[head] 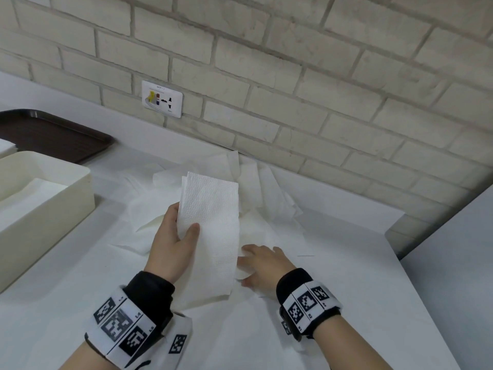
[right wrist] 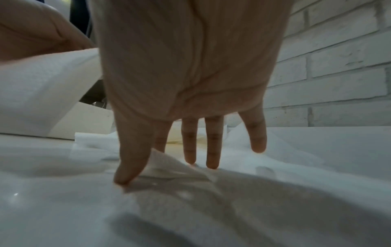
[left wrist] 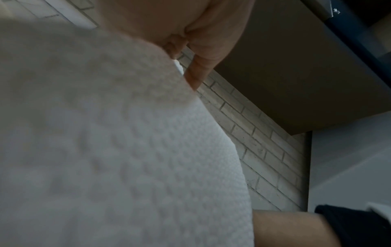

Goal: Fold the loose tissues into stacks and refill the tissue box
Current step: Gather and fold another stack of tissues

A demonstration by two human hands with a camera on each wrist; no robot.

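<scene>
My left hand [head: 174,236] grips a folded stack of white tissues [head: 210,236], thumb on top, held upright above the counter; the same stack [left wrist: 105,150] fills the left wrist view. My right hand [head: 260,263] lies spread on a loose tissue [right wrist: 180,170] on the counter, its straight fingertips [right wrist: 211,162] touching the sheet and the thumb pressing its edge. A pile of loose tissues [head: 266,198] lies behind both hands. The cream tissue box [head: 40,198] stands open at the left, with white tissue inside.
A dark brown tray [head: 53,132] sits at the far left behind the box. A brick wall with a socket plate [head: 162,98] runs along the back of the white counter [head: 360,289]. The counter's right edge falls away at the right.
</scene>
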